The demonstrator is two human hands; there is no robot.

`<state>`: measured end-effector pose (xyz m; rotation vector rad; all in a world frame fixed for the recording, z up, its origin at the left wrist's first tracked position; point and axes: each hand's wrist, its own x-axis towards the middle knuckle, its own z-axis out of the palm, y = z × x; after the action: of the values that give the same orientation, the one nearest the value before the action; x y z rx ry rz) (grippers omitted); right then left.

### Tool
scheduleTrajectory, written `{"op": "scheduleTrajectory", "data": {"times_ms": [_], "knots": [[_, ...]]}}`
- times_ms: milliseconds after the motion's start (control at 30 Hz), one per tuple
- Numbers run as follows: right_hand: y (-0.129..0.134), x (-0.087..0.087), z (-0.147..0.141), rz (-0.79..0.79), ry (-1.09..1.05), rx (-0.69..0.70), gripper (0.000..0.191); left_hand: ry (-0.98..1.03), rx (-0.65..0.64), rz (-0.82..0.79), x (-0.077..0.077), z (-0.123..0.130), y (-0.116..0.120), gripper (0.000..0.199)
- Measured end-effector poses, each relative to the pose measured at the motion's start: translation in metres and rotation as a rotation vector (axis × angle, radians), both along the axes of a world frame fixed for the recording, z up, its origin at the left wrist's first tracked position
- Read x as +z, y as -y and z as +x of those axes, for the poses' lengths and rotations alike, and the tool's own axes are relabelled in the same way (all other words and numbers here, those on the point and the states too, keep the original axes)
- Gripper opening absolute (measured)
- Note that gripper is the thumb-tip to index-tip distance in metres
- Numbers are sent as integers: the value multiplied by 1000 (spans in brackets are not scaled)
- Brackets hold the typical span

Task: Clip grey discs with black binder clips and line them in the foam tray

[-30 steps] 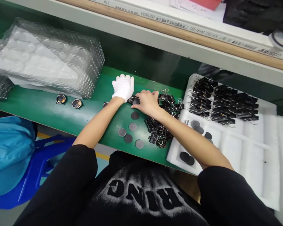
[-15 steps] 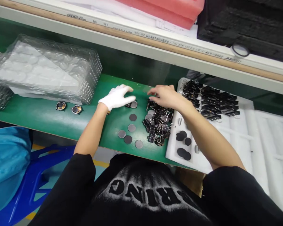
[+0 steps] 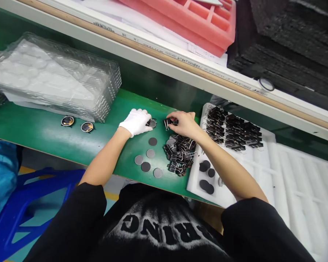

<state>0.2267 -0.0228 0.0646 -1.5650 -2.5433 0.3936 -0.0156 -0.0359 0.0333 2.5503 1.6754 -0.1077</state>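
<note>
My left hand (image 3: 136, 122), in a white glove, has its fingers closed at the edge of a small round watch case (image 3: 152, 123) on the green bench. The case shows a grey face, and a dark piece by the fingertips is partly covered. My bare right hand (image 3: 182, 123) pinches a black binder clip (image 3: 167, 124) just to the right of the case. Below it lies a heap of black binder clips (image 3: 180, 154) with wire handles. Several grey and black discs (image 3: 150, 153) are spread on the bench between my forearms.
Two watch cases (image 3: 67, 121) with shiny amber insides lie at left, before stacked clear plastic trays (image 3: 98, 87). On the right, a white foam tray (image 3: 192, 185) bears rows of binder clips (image 3: 235, 127) and black discs (image 3: 207, 186). A shelf edge (image 3: 164, 54) runs across the back.
My left hand has closed in at the round case. My right hand, earlier over the clip heap with fingers apart, now grips a clip. The view has shifted a little.
</note>
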Motion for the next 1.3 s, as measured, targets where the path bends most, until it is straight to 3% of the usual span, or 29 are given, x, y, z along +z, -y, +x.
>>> {"op": "scheduleTrajectory", "data": {"times_ms": [133, 333, 433, 500, 600, 700, 767, 867, 1000, 1133, 1300], "knots": [[-21, -2, -16, 62, -38, -20, 44, 12, 118, 48, 1, -12, -4, 48], [-19, -29, -38, 175, 207, 285, 59, 13, 194, 49, 1, -24, -7, 47], [-10, -30, -36, 132, 91, 338, 63, 2, 169, 22, 1, -27, -7, 43], [-16, -25, -38, 134, -53, 231, 61, 3, 163, 15, 0, -25, -8, 44], [-42, -22, -56, 121, -215, -132, 53, 34, 174, 22, -3, -20, -9, 45], [-75, -33, -84, 37, -221, -503, 51, 83, 190, 47, -10, -14, -11, 46], [-89, -46, -97, 11, -183, -623, 57, 99, 198, 54, -14, -12, -13, 46], [-95, -69, -103, 50, -215, -668, 65, 110, 167, 27, -16, -13, -21, 47], [-93, -88, -93, 146, -319, -710, 62, 126, 97, -67, -7, -17, -39, 47], [-92, -97, -84, 123, -174, -765, 66, 149, 38, -147, 2, -16, -57, 44], [-101, -113, -77, 157, -51, -739, 69, 226, -22, -160, -12, -13, -73, 48]]}}
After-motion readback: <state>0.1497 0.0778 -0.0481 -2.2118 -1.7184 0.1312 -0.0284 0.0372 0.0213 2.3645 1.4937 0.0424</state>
